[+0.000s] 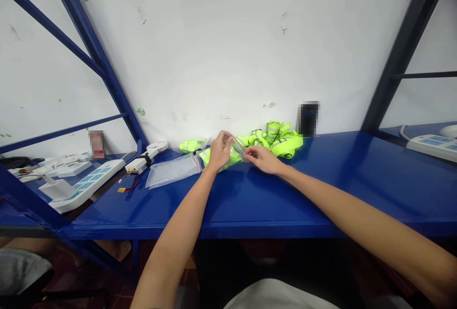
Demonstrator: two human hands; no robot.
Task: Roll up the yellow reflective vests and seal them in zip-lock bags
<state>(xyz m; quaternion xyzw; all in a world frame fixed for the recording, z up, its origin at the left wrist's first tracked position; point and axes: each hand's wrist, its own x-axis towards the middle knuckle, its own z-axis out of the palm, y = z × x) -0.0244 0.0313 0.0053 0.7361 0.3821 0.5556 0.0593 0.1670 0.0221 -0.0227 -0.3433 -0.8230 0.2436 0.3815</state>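
My left hand (220, 150) and my right hand (262, 157) pinch the top edge of a clear zip bag (236, 147) with a red seal line, one at each end. Bright yellow-green material shows through the bag. Behind my right hand lies a heap of yellow-green reflective straps (282, 138) with grey stripes. To the left of my left hand, flat clear zip bags (173, 171) rest on the blue table. Another bag with a folded yellow-green piece (192, 145) lies farther back.
On the blue table (271, 204), a white handheld fan (157, 146) and a battery with red wires (130, 181) sit at left. Power strips (91, 183) lie beyond the blue frame. A dark blurred object (308, 118) leans on the wall. Part of another person (23, 268) shows lower left.
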